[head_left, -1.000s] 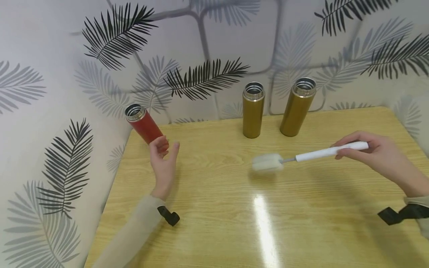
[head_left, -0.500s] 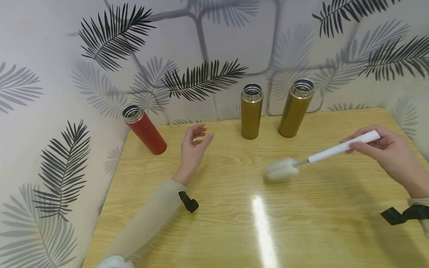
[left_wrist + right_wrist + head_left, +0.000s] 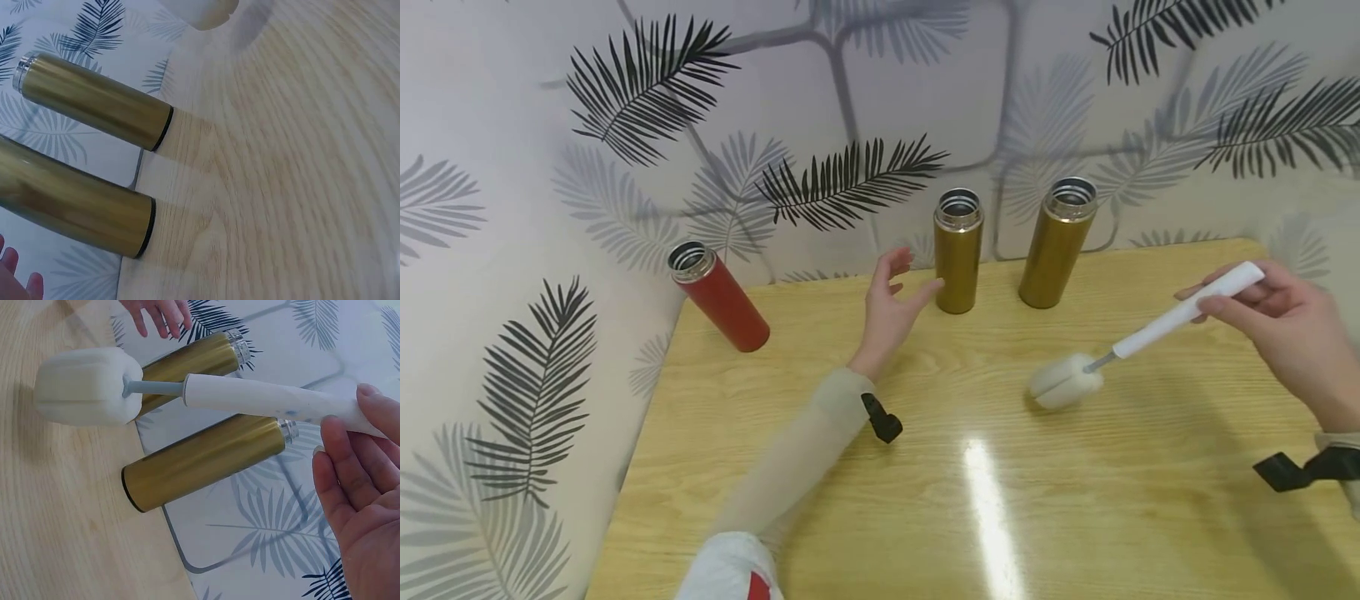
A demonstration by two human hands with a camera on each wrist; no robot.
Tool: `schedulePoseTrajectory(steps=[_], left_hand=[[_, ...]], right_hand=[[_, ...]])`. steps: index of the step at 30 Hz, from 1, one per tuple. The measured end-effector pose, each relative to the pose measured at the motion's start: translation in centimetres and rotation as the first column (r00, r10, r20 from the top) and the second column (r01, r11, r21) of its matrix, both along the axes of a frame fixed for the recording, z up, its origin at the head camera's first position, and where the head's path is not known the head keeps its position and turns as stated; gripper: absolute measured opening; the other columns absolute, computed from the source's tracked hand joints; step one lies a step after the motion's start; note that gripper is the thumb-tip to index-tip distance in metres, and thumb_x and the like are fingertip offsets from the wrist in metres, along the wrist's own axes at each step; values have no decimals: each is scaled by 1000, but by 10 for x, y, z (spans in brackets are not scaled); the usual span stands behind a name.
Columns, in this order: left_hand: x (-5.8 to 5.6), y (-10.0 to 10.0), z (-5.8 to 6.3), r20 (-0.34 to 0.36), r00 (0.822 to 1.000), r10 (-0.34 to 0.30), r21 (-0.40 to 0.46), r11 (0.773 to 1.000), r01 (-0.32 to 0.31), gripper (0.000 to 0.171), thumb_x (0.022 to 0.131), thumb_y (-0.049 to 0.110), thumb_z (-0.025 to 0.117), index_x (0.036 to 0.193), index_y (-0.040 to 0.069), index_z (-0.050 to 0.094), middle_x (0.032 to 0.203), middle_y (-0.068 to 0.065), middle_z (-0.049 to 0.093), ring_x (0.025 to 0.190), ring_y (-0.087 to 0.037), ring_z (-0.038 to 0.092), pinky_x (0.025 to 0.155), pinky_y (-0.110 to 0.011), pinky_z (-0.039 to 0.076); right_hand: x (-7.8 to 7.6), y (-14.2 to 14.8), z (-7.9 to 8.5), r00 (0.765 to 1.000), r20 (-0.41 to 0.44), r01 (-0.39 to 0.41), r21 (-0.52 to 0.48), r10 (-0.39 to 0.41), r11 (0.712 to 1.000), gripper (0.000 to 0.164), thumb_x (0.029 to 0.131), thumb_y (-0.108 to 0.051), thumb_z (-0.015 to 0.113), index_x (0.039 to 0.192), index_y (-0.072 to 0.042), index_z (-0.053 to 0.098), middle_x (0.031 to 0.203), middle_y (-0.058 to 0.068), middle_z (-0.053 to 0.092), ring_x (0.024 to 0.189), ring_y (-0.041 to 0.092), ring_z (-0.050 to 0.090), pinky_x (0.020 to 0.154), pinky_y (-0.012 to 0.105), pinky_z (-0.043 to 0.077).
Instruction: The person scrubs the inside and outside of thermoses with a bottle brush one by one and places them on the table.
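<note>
My right hand [image 3: 1300,333] pinches the white handle of a bottle brush [image 3: 250,397] between thumb and fingers. The brush's pale sponge head [image 3: 1063,382] points left and down, over the table. My left hand [image 3: 891,312] holds nothing; its thumb and fingers are spread, just left of a gold thermos [image 3: 957,258]. That thermos stands upright with its mouth uncovered. Right of it stands a second gold thermos [image 3: 1054,250], also without a lid. In the left wrist view only a few left fingertips [image 3: 34,286] show, near the closer gold thermos [image 3: 81,203].
A lidless red thermos [image 3: 722,300] stands at the table's left back corner. The wooden table [image 3: 865,500] meets a leaf-patterned wall covering [image 3: 880,100] along its back and left edges. A strip of light reflects off the table's middle.
My left hand has moved right, from beside the red thermos to the nearer gold one. The bottle brush has swung right, its handle end now raised higher. The thermoses stay in place.
</note>
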State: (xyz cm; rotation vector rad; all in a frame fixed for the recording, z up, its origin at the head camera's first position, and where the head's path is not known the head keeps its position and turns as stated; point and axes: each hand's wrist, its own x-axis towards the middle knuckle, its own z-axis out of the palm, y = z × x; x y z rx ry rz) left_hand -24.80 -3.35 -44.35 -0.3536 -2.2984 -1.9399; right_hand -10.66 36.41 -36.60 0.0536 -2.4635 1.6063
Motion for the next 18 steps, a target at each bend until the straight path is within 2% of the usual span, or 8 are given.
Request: schedulePoseTrajectory(steps=[3, 4, 6, 10, 11, 15, 18], left_hand=[[-7, 10, -4, 8, 1000, -6, -10, 1000, 6, 73, 93, 26, 82, 153, 10, 45, 149, -11, 53, 136, -23, 49, 113, -48, 42], [-9, 13, -5, 9, 1000, -8, -10, 1000, 8, 75, 92, 26, 82, 154, 9, 44, 151, -12, 52, 137, -23, 48, 113, -47, 42], [-11, 18, -6, 13, 1000, -9, -3, 1000, 9, 78, 91, 25, 83, 155, 7, 42, 152, -13, 51, 138, -25, 48, 113, -46, 42], [-17, 26, -6, 31, 1000, -8, -4, 1000, 8, 83, 89, 27, 85, 158, 12, 40, 157, -7, 48, 143, -22, 45, 115, -47, 40], [-18, 27, -6, 36, 999, -13, -5, 1000, 13, 84, 89, 27, 85, 159, 13, 39, 158, -5, 47, 144, -22, 44, 116, -48, 40], [-23, 34, -4, 53, 998, -28, -15, 999, 29, 88, 88, 31, 86, 161, 20, 36, 160, 3, 43, 147, -19, 41, 117, -51, 38], [-26, 39, -3, 49, 998, -29, -6, 1000, 30, 89, 88, 31, 86, 160, 20, 37, 159, 1, 44, 146, -20, 42, 117, -53, 38]], right_hand=[[-1, 1, 2, 1000, -30, 4, 4, -3, 1000, 23, 102, -2, 65, 124, 3, 63, 110, -11, 78, 100, 1, 70, 86, 8, 49], [0, 1, 2, 999, -36, 11, 22, -11, 1000, 23, 102, -4, 64, 125, 3, 63, 111, -12, 78, 94, 0, 69, 86, 8, 47], [1, 1, 2, 999, -45, 22, 35, -20, 999, 24, 103, -6, 64, 126, 3, 63, 112, -13, 77, 98, -1, 68, 87, 8, 45], [2, 1, 4, 997, -74, 11, -4, -12, 1000, 23, 103, -3, 62, 125, 4, 62, 113, -11, 78, 101, 1, 68, 89, 7, 46], [2, 1, 4, 996, -85, -3, -38, 0, 999, 23, 103, -1, 62, 125, 5, 62, 113, -9, 78, 108, 2, 68, 91, 8, 47], [0, 1, 5, 989, -134, -83, -200, 57, 976, 21, 102, 6, 59, 122, 9, 62, 112, -2, 79, 103, 6, 72, 88, 11, 53], [-1, 1, 6, 982, -167, -135, -288, 89, 948, 21, 101, 10, 58, 121, 14, 61, 113, 2, 79, 102, 9, 73, 86, 15, 55]])
